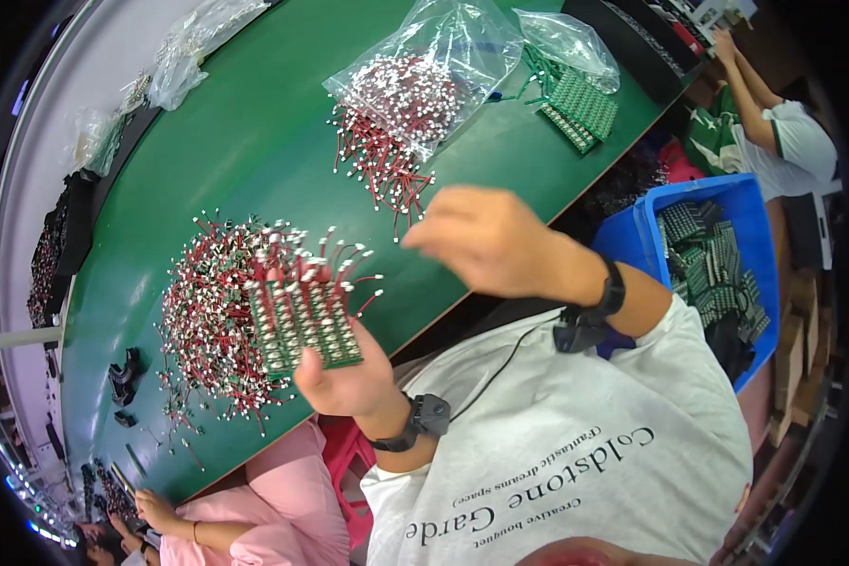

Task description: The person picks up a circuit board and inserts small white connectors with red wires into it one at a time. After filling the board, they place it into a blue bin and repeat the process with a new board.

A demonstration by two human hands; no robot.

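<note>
My left hand [349, 377] grips a green circuit board panel [304, 321] by its near edge, with red wires sticking up from its far edge. The panel hovers over a heap of red wires with white tips [212, 311] on the green table [236, 141]. My right hand [486, 236] is raised above the table's edge, fingers curled and drawn together; I cannot see anything in it. Ahead of it red wires [382, 160] spill from an open clear bag [415, 80].
A second clear bag with green boards [575, 94] lies at the far right of the table. A blue crate [717, 255] of green boards stands at my right. One person in white sits beyond it, another in pink [255, 519] at my left. Black parts [124, 373] lie near the heap.
</note>
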